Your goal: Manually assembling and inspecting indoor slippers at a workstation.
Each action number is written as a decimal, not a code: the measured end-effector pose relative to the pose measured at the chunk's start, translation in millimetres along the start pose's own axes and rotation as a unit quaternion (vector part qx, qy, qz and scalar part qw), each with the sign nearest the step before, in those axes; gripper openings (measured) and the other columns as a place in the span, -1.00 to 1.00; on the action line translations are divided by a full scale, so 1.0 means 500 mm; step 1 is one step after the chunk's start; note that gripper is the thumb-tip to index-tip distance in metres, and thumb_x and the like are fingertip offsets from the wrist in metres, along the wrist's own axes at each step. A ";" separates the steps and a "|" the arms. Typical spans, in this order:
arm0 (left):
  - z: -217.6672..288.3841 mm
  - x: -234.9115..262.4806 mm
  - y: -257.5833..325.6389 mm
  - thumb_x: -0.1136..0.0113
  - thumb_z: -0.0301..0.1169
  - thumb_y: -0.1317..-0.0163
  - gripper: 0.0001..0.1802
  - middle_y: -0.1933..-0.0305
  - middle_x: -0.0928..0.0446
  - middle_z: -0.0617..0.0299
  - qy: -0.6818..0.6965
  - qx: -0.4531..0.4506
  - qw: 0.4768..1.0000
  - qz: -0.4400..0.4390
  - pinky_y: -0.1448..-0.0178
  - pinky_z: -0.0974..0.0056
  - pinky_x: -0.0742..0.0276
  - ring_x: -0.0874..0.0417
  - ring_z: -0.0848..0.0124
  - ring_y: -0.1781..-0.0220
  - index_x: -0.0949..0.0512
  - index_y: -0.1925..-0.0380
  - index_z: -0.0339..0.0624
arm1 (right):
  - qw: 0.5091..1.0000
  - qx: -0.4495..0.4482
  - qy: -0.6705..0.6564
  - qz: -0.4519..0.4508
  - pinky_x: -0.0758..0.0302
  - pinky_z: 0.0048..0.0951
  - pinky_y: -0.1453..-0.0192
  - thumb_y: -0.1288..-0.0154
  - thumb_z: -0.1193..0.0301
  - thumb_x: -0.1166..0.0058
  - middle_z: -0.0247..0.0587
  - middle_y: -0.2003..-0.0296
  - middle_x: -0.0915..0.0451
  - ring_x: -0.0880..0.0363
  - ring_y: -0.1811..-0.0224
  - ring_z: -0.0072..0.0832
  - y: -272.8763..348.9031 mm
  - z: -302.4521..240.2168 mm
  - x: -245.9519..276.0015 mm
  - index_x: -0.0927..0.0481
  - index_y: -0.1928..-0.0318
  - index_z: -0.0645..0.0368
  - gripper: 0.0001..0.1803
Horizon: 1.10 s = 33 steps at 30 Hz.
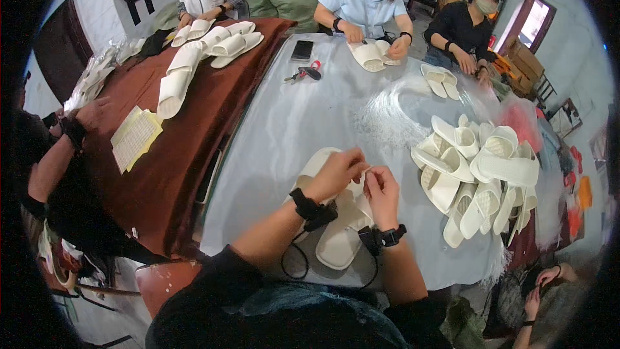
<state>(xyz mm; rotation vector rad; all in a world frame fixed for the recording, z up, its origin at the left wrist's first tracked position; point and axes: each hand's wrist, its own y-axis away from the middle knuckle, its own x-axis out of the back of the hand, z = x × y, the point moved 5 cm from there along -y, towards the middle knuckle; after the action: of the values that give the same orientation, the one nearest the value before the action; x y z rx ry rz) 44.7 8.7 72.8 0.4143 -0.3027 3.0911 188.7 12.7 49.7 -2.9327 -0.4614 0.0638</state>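
A pair of white slippers lies under my hands; one slipper (338, 245) has its sole end toward me, and part of the other slipper (318, 163) shows beyond my left wrist. My left hand (337, 176) is closed above them, its fingertips pinched together. Close beside it, my right hand (382, 192) pinches too, and the fingertips of both hands nearly meet. A small pale bit shows between them, too small to name. My hands cover the middle of the slippers.
A heap of white slippers (478, 174) fills the table's right side, near another pair (440, 81). A phone (301, 50) and keys (303, 72) lie farther back. The brown-covered table (213, 97) holds slippers and papers (137, 137). Several people work around the tables.
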 end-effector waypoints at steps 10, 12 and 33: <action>-0.033 -0.040 0.011 -0.12 -0.38 -0.37 -0.82 0.47 -0.62 0.09 -0.027 0.032 0.999 0.026 0.34 0.27 -0.58 -0.68 0.37 0.44 -0.51 0.28 -0.30 | 0.997 -0.004 -0.055 0.050 -0.17 -0.68 0.49 -0.49 0.43 0.03 -0.49 0.56 -0.36 -0.25 0.55 -0.78 0.006 0.035 0.017 -0.45 0.27 0.18 -0.87; -0.032 -0.040 0.017 -0.15 -0.37 -0.36 -0.81 0.42 -0.65 0.07 -0.039 0.022 0.999 0.011 0.33 0.26 -0.59 -0.70 0.34 0.43 -0.53 0.27 -0.30 | 0.997 0.001 -0.047 0.054 -0.16 -0.67 0.50 -0.49 0.43 0.03 -0.49 0.57 -0.34 -0.24 0.56 -0.77 0.010 0.037 0.013 -0.44 0.26 0.18 -0.87; -0.064 -0.009 0.025 -0.32 -0.43 -0.24 -0.83 0.33 -0.58 0.30 0.181 -0.004 0.983 -0.039 0.12 0.38 -0.47 -0.53 0.54 0.23 -0.59 0.35 -0.33 | 0.994 0.009 -0.086 0.069 -0.21 -0.68 0.43 -0.44 0.50 -0.01 -0.47 0.49 -0.37 -0.28 0.51 -0.74 0.015 0.047 0.018 -0.45 0.21 0.20 -0.95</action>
<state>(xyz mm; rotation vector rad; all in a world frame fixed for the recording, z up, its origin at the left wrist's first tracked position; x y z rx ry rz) 40.1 2.5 38.8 -0.1369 -0.2830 3.0046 197.7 12.1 24.8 -2.9492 -0.2782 0.3393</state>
